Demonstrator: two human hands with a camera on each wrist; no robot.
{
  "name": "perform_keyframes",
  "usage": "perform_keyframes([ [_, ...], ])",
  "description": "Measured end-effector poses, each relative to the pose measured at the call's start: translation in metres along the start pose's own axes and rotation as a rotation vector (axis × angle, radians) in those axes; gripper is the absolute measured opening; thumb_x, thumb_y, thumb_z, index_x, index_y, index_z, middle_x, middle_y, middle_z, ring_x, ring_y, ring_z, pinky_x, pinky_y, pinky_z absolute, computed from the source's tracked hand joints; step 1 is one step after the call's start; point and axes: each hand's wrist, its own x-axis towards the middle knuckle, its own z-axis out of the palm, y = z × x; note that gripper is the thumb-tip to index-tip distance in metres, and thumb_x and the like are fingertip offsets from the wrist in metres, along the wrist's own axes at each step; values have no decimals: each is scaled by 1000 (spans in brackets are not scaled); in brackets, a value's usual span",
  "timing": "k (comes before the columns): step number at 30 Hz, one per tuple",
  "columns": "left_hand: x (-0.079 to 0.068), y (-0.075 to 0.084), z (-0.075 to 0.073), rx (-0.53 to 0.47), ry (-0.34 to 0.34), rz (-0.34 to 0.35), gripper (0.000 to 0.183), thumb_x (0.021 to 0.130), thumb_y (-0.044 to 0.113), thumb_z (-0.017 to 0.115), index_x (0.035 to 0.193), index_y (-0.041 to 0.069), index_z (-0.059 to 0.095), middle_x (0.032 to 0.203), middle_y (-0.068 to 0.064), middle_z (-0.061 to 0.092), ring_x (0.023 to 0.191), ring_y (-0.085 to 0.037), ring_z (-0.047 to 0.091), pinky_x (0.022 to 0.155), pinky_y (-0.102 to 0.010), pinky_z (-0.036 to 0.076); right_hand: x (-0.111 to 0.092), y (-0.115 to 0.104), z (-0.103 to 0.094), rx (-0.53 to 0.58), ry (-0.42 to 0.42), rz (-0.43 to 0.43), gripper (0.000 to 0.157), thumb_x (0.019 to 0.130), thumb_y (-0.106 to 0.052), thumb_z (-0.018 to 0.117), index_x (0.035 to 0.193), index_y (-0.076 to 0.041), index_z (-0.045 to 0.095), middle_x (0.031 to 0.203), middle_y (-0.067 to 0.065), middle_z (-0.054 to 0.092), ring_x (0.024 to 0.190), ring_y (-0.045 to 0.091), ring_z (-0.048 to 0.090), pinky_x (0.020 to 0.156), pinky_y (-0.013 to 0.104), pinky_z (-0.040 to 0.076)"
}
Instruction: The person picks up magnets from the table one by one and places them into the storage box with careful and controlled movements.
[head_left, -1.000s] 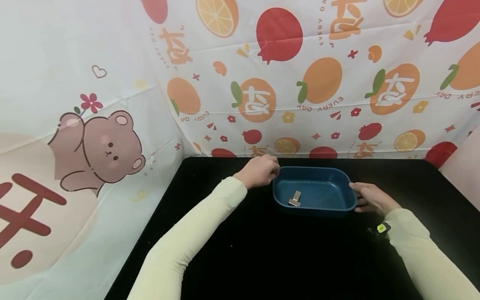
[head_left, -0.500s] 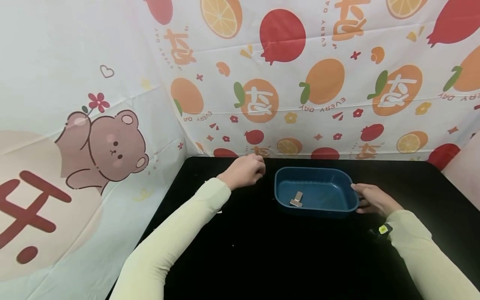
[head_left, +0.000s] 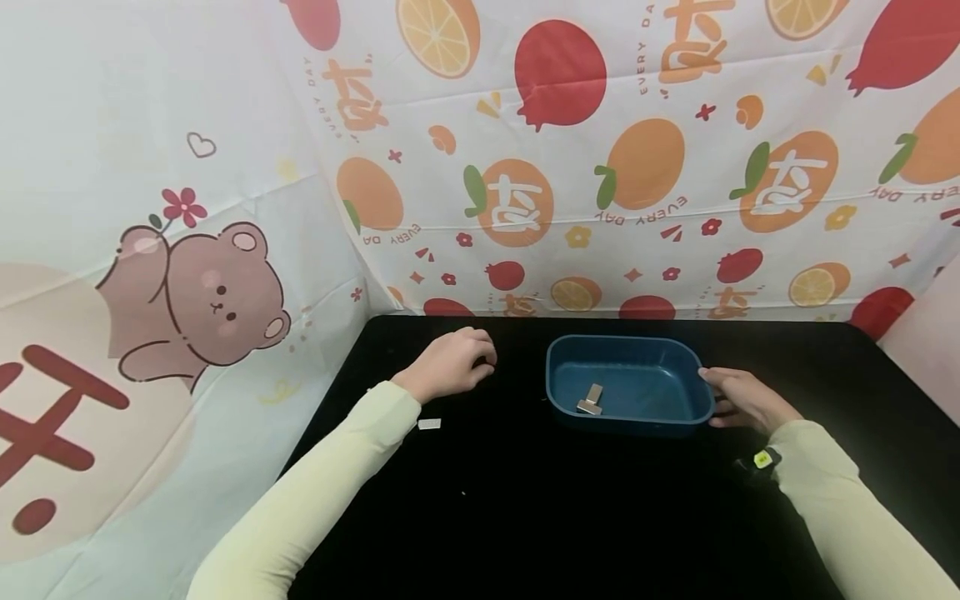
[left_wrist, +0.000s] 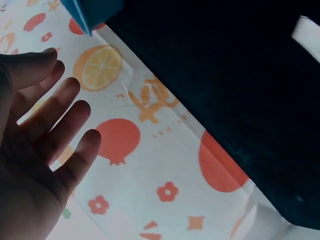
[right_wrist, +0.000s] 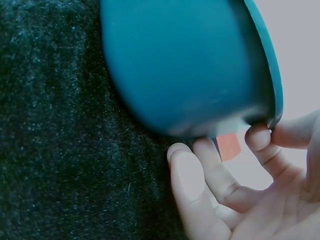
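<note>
A blue plastic bin (head_left: 630,421) stands on the black table. My right hand (head_left: 750,398) grips its right end; in the right wrist view the thumb and a finger pinch the rim of the bin (right_wrist: 180,65) while other fingers lie against its wall. Inside, at the front left, sit small metallic blocks (head_left: 591,402), one across the end of another. Left of the bin, my left hand (head_left: 452,362) hovers over the table. The left wrist view shows this hand (left_wrist: 47,120) with loosely bent fingers and nothing in them. Close to the left cuff lies a small white piece (head_left: 430,424).
The black table (head_left: 525,525) runs back to a hanging cloth (head_left: 570,167) printed with fruit. Along the left side hangs another cloth with a bear (head_left: 225,300). A tiny light speck (head_left: 463,493) lies on the table near the middle.
My left hand has moved left from the bin's left rim, its fingers loosening. The white piece near the cuff has come into sight. The right hand and bin have stayed put.
</note>
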Motion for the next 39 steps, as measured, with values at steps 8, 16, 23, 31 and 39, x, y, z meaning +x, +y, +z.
perform_keyframes([
  [8,-33,-21,-3,-57,-12,-69,10,94,19,68,101,17,74,111,-2,68,102,-19,64,87,-39,55,1,0,0,8,-1,0,67,106,-48,34,149,3,30,117,17,64,88,15,69,78,37,61],
  [16,-61,-29,-3,-70,4,-101,8,92,18,69,99,18,74,111,-1,68,99,-19,64,85,-39,55,0,-1,1,6,5,1,68,105,-48,34,150,3,29,122,21,62,87,15,69,77,36,61],
  [23,-80,-34,9,-90,6,-114,9,93,16,68,99,18,74,111,-1,68,101,-20,64,86,-41,55,-2,-2,2,27,0,13,65,106,-45,34,151,2,28,120,19,63,86,14,69,76,36,61],
  [31,-97,-45,25,-134,-46,-152,13,94,16,65,103,11,74,116,-5,67,106,-25,64,88,-44,54,0,-1,1,9,1,9,66,106,-46,33,151,2,29,116,16,64,86,14,69,76,36,61],
  [39,-104,-54,34,-129,-61,-163,11,92,12,66,99,10,74,113,-5,67,104,-26,64,87,-45,54,0,-1,-1,-3,-6,1,68,106,-49,33,150,3,29,119,19,63,88,15,69,78,36,61],
])
